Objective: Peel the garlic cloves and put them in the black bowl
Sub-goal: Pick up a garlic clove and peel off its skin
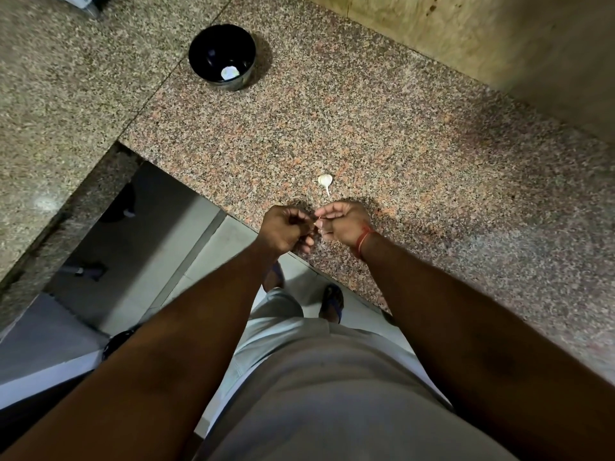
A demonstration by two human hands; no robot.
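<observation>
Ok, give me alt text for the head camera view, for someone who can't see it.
A person's left hand and right hand meet over the edge of a speckled granite counter, pinching something small between the fingertips. One unpeeled garlic clove lies just beyond them, and a black bowl farther back holds a pale piece.

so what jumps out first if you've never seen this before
Most striking are the two hands meeting at the counter's near edge, the left hand and right hand curled together around something small that their fingers mostly hide. Just beyond them a single white garlic clove lies alone on the speckled granite counter. Farther back, to the left, stands the black bowl with a pale piece in its bottom.
</observation>
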